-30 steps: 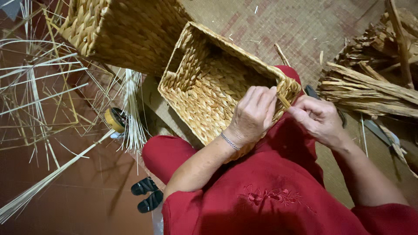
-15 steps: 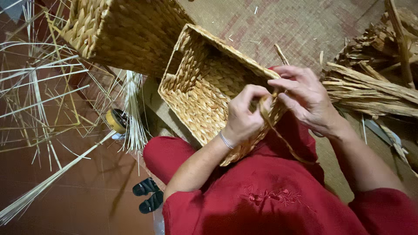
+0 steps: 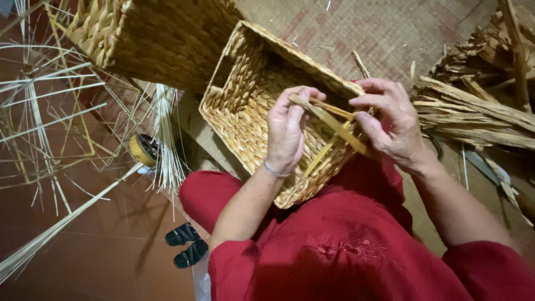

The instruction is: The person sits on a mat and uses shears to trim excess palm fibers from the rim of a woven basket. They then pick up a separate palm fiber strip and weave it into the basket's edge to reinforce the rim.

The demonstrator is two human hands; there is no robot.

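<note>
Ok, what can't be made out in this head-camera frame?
- Head view: left hand covers part of the woven basket's rim where the strip starts.
- Right hand hides the basket's near corner.
- Second basket is cut off by the top edge.
- Dried fibre bundle runs off the right edge.

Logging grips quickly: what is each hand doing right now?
Left hand: closed, pinching a flat straw strip over the woven basket.
Right hand: closed on the same strip at the basket's rim.

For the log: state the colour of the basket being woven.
Golden straw-tan woven basket, seen in the head view.
</note>
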